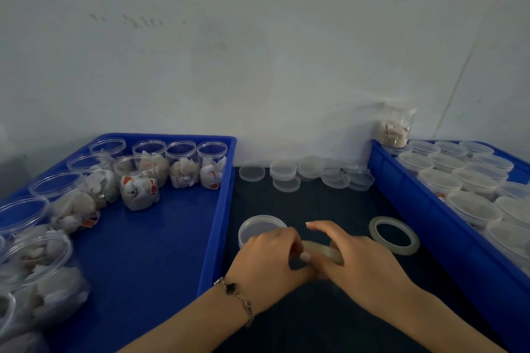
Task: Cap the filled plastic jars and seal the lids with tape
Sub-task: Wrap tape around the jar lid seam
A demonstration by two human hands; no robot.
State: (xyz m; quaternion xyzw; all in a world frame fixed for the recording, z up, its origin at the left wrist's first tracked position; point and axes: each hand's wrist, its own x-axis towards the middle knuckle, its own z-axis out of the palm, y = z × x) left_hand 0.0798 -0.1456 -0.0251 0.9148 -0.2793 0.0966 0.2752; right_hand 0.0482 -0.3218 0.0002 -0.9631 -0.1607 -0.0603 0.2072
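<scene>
Fingers of the left hand [269, 255] curl down around a roll of clear tape [322, 252], the thumb tucked under it, while the right hand [352, 261] grips the same roll from the other side, its index finger stretched out straight above the roll. Both hands meet over the dark desk [315, 209] near its front edge, between two blue trays. A bracelet [238, 298] with a dark clover charm sits on the left wrist.

Just behind the left hand, touching its knuckles in the view, stands a capped clear jar [259, 228], seen from above; what it contains cannot be made out. A second tape roll [394, 235] lies flat on the desk to the right of the hands, close to the right tray's wall.

Along the back edge of the desk, against the white wall [258, 51], lies a loose pile of clear lids [309, 172], some stacked on each other.

On the left, a blue tray [218, 209] holds open jars [183, 163] filled with white packets, set in a row along its far side and down its left side. On the right, another blue tray [424, 203] is packed with capped jars [438, 179] standing close together. One filled jar [397, 127] stands at that tray's far left corner, by the wall.
</scene>
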